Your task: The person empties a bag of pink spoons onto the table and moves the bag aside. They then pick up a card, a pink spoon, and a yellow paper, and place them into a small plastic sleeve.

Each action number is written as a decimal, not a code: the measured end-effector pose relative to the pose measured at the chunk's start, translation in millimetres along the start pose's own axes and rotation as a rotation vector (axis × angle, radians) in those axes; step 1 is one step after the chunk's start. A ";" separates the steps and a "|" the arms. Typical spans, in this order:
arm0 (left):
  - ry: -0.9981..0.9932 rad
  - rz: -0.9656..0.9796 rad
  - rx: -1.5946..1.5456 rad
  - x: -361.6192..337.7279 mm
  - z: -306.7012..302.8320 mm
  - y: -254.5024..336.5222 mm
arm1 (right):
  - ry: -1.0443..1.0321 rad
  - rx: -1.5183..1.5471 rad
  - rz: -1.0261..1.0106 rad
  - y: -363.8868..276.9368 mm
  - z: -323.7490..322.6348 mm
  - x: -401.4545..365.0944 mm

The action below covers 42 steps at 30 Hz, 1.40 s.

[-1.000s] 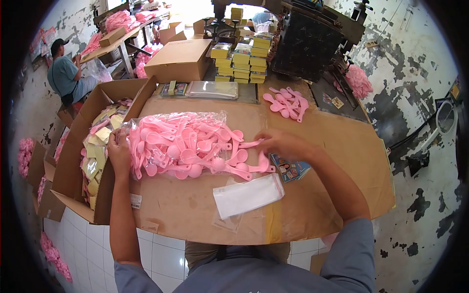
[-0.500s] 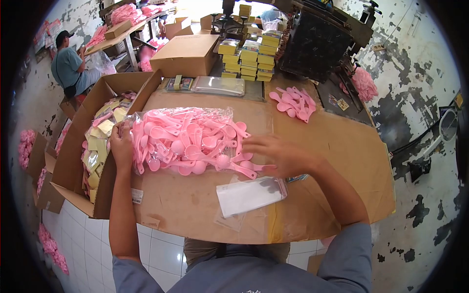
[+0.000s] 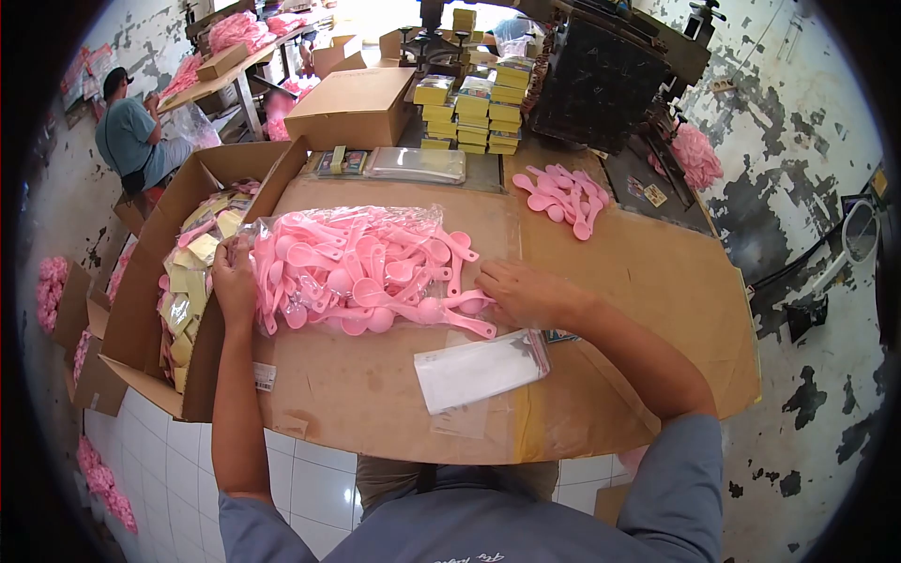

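A clear plastic bag (image 3: 413,218) full of pink measuring spoons (image 3: 361,267) lies flat on the cardboard-covered table. My left hand (image 3: 234,284) grips the bag's left end, thumb on top. At the right end, where several spoon handles stick out, my right hand (image 3: 527,293) has its fingers curled in beside the spoons. What sits between those fingertips is hidden. Just below the bag lies a stack of clear plastic sleeves (image 3: 474,373), with the edge of a printed card pack (image 3: 560,335) showing by my right forearm.
An open carton (image 3: 202,385) of yellowish card packs and pink pieces stands at left. Loose pink spoons (image 3: 563,195) lie at the upper right. Behind are stacked card packs (image 3: 488,108), a closed box (image 3: 347,101) and a dark machine (image 3: 601,80). Another person (image 3: 131,136) sits at far left.
My right hand has come down slightly, and its stretched fingers have curled in at the bag's right end. The spoons sticking out there have shifted a little. My left hand keeps its hold.
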<state>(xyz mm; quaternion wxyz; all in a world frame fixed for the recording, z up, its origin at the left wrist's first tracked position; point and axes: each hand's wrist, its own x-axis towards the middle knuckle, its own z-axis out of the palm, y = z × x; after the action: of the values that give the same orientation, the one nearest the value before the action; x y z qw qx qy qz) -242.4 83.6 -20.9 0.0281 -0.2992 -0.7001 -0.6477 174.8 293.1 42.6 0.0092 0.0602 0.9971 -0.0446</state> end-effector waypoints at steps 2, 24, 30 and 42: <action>-0.004 -0.003 0.010 -0.8 0.1 0.2 | 0.002 0.016 0.018 1.1 -1.5 -0.4; 0.032 0.072 0.036 2.1 -1.4 -8.2 | 0.231 0.261 0.405 37.3 17.2 61.8; 0.019 0.063 -0.043 0.9 -2.9 1.3 | 0.038 0.810 0.445 71.7 4.7 51.0; 0.050 0.011 -0.116 -2.6 -0.6 12.4 | 0.077 0.992 0.508 62.4 9.0 54.8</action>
<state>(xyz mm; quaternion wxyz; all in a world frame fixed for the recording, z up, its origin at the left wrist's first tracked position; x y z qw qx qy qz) -234.9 81.8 -10.8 0.0318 -0.2878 -0.6590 -0.6942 128.0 360.5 26.9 -0.0464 0.2975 0.8103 -0.5027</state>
